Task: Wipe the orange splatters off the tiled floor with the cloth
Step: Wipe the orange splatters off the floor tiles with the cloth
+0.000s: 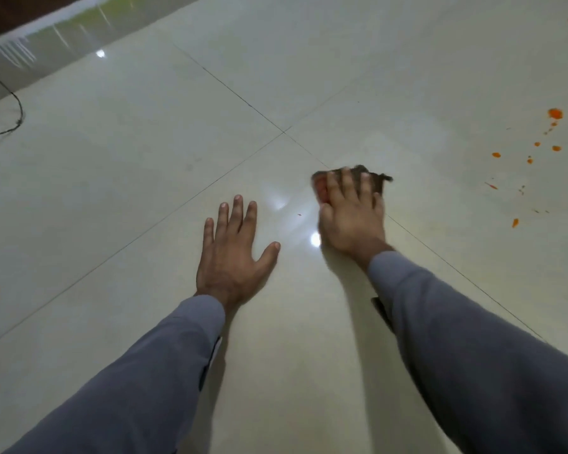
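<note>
Cloth (368,176): small dark rag, stained orange at its left edge, lying flat on the tiled floor (145,142) just past the crossing of 2 grout lines, mostly hidden under the right hand (351,217).
Floor is glossy, looks slick, so the rag should slide easily but can also skate over the paint without lifting it. Needs palm pressure.
Left hand (232,257): grip fully open, fingers spread flat on the tile, holding nothing, likely just bracing.
Right hand: fingers straight and splayed over the cloth, pressing it down rather than pinching it. Slight blur here.
Cloth looks soft, thin, light, and will bunch if pushed from 1 edge. Best held under the flat palm, fingers across the middle.
Orange splatters (538,152): cluster well to the right of the cloth, untouched. 1 streak at the far top right, 1 tiny speck (299,214) between the hands.
Black cable (17,116) at far left, well clear.
</note>
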